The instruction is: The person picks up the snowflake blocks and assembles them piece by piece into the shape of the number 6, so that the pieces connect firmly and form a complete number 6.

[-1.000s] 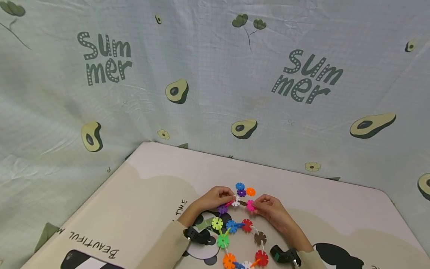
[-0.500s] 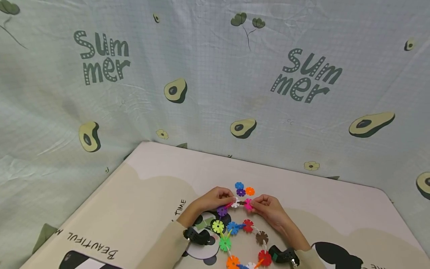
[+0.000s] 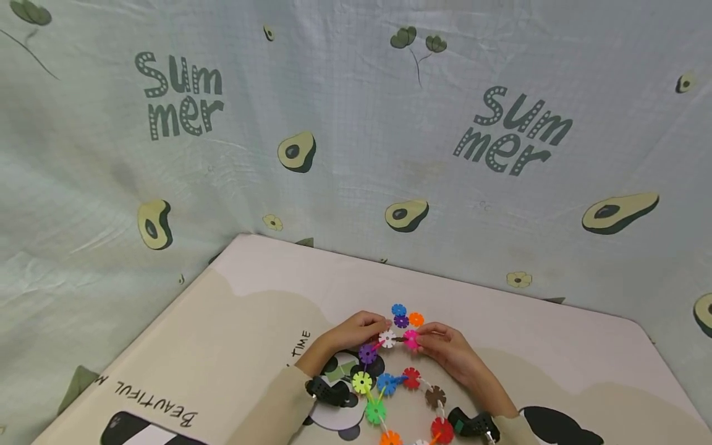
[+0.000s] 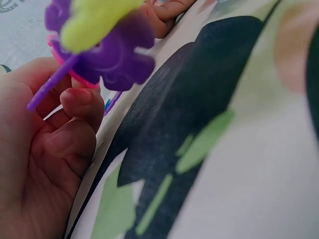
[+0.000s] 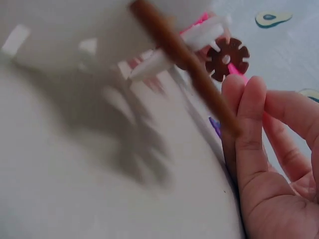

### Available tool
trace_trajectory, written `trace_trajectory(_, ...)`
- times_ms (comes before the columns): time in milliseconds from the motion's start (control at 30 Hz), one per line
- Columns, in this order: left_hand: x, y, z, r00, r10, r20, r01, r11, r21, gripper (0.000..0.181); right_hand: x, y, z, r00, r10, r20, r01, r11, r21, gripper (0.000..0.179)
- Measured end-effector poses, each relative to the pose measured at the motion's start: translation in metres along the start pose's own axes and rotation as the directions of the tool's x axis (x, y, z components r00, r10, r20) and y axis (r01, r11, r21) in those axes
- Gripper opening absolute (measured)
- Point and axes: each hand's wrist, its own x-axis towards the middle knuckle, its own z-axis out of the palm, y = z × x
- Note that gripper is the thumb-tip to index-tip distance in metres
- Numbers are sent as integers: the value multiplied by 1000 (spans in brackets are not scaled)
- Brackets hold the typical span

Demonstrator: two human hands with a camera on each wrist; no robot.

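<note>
A chain of coloured notched snowflake discs runs in a loop between the hands in the head view. My left hand has curled fingers at its upper left, by the white disc and an edge-on pink one. Close to that hand hang a purple disc and a blurred yellow one, which hide part of its grip in the left wrist view. With thumb and fingers, my right hand pinches a bright pink disc. An edge-on brown disc joins it to the white one.
Beyond the hands lie loose blue, purple and orange discs. The chain's lower part, with a green disc and a red disc, reaches the front. A printed cloth hangs behind the table.
The white disc has turned flatter toward the head camera, and my left fingertips now sit above it. The lower discs have shifted slightly down. My right hand keeps its pinch on the pink disc.
</note>
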Motion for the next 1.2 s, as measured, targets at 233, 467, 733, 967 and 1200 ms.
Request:
trace_trajectory(233,-2,0,0,1000,-8,2,8,1000,-4,32,2,-1,1,999,-2,50,2,1000,9,17)
trace_trajectory(467,-1,0,-3,1000,-2,3,1,998,70,26,7,-2,5,999,18,51,-16,999,-40,14)
trace_trajectory(733,-1,0,-1,1000,11,19,-12,998,63,25,14,-6,8,998,23,67,-12,986,-165,11)
trace_trajectory(967,-1,-1,4,1000,-8,-16,9,999,53,20,17,-5,5,993,-5,115,34,968,-248,16)
trace_trajectory(1200,0,-2,5,999,-6,-36,8,999,39,17,19,-7,7,993,-4,118,39,954,-296,25)
